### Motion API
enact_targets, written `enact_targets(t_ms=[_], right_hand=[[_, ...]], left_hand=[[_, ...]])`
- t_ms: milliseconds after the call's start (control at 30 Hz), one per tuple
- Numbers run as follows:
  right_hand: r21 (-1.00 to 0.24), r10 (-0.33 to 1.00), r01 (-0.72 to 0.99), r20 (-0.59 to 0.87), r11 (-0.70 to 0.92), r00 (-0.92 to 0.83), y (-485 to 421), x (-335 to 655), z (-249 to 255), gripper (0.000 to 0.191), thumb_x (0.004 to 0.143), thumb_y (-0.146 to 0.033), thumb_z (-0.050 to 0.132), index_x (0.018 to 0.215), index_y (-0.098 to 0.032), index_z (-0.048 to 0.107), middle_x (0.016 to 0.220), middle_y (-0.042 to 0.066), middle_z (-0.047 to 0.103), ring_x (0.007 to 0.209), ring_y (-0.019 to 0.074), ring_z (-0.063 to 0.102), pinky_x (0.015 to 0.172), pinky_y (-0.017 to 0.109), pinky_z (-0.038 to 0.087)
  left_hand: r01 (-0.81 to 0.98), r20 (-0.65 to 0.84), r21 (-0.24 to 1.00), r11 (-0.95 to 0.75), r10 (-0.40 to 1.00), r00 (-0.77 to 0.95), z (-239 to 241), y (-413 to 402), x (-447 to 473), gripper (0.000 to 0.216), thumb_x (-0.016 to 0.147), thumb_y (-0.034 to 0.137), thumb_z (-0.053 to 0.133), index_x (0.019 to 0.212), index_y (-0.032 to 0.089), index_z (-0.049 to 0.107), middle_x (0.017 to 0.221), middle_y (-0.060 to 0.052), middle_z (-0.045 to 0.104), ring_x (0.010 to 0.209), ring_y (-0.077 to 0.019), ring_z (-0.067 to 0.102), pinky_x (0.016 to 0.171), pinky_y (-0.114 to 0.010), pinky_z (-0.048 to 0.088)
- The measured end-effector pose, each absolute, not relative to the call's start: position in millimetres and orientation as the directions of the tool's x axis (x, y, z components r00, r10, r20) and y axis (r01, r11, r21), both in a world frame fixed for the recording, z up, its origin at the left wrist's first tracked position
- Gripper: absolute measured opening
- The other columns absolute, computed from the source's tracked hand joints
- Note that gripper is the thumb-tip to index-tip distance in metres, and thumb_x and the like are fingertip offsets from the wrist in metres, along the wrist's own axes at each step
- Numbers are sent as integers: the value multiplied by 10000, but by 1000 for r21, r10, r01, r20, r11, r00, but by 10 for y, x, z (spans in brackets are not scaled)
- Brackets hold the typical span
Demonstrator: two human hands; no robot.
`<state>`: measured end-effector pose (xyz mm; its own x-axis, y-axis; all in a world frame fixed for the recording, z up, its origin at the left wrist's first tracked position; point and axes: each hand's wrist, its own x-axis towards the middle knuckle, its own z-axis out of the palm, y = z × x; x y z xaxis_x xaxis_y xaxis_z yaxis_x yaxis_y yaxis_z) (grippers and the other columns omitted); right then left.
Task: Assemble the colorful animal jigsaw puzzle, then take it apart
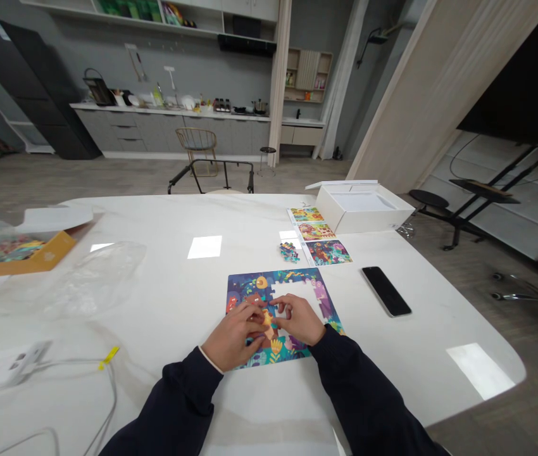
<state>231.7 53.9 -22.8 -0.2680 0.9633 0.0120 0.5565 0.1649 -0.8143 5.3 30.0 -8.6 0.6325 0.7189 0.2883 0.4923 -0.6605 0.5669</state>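
Note:
A colourful, partly filled jigsaw puzzle (292,277) lies on the white table, with a white gap in its upper right and middle. My left hand (237,332) rests over its lower left part, fingers bent and thumb apart, touching the surface. Close beside it, my right hand (300,320) curls its thumb and forefinger together at the left edge of the gap. A small teal and yellow puzzle piece (273,325) seems to be at those fingertips, mostly hidden. Behind the puzzle sits a small heap of loose puzzle pieces (289,252).
Picture cards (328,252) lie beyond the puzzle, near an opened white box (364,218). A phone (386,291) is at right. Leftward are a crumpled plastic bag (93,282), an orange box (55,252) with bagged pieces, and a power strip (7,367) with cable.

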Motion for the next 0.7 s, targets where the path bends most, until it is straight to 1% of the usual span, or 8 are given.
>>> enact_targets(t_ms=[133, 200, 300, 367, 400, 500, 600, 700], right_hand=[[-813, 963, 557, 14, 167, -268, 543, 2311, -245, 399, 681, -67, 787, 1051, -212, 764, 827, -34, 634, 603, 97, 534, 622, 233, 467], [-824, 964, 544, 7, 155, -264, 537, 2301, -229, 370, 695, -94, 786, 1047, -207, 761, 816, -33, 640, 593, 98, 536, 611, 235, 466], [-874, 972, 472, -5, 111, -237, 548, 2319, -166, 316, 791, -206, 743, 1106, -200, 731, 811, -19, 673, 599, 115, 581, 603, 243, 481], [-884, 983, 455, 27, 108, -180, 611, 2378, -108, 318, 851, -273, 694, 1160, -199, 697, 864, 5, 705, 647, 136, 632, 617, 255, 504], [-872, 987, 474, 59, 124, -151, 672, 2422, -78, 332, 864, -288, 680, 1185, -202, 680, 915, 20, 719, 683, 147, 653, 637, 265, 519], [-764, 979, 613, 169, 201, -110, 991, 2570, 10, 401, 862, -270, 690, 1254, -202, 636, 1087, 61, 730, 781, 165, 689, 761, 311, 550], [-567, 962, 793, 259, 222, -84, 1454, 2659, 73, 407, 848, -210, 705, 1247, -165, 639, 1194, 108, 709, 901, 197, 692, 894, 352, 535], [-499, 955, 845, 293, 193, -45, 1877, 2653, 73, 355, 850, -178, 699, 1199, -120, 661, 1215, 162, 684, 1060, 255, 654, 1010, 398, 476]], left_hand=[[488, 286, 579, -653, 723, 629, -93, 305, 50, 196, 820, 126, 716, 977, 225, 778, 1120, -82, 661, 1179, -277, 591, 1034, -454, 519], [481, 296, 578, -659, 719, 629, -90, 309, 53, 202, 820, 123, 708, 984, 222, 771, 1111, -83, 661, 1183, -278, 593, 1039, -457, 520], [455, 342, 566, -687, 698, 629, -69, 312, 57, 196, 845, 127, 680, 1004, 216, 753, 1092, -92, 664, 1165, -279, 609, 1021, -461, 536], [425, 396, 560, -711, 681, 616, -45, 312, 56, 184, 886, 126, 640, 1017, 211, 736, 1078, -98, 667, 1157, -270, 622, 1015, -453, 541], [407, 427, 559, -722, 672, 606, -33, 311, 55, 181, 906, 124, 617, 1023, 208, 726, 1069, -99, 669, 1158, -264, 626, 1018, -447, 541], [368, 496, 550, -750, 648, 578, -4, 312, 47, 183, 937, 113, 577, 1038, 201, 701, 1042, -99, 679, 1168, -251, 634, 1019, -426, 543], [364, 514, 537, -761, 637, 574, -4, 317, 39, 174, 941, 112, 574, 1024, 204, 696, 1020, -94, 687, 1161, -250, 641, 1000, -418, 551], [366, 518, 532, -763, 635, 573, -20, 320, 33, 172, 942, 112, 570, 1013, 207, 695, 1015, -92, 690, 1173, -252, 636, 1014, -429, 546]])
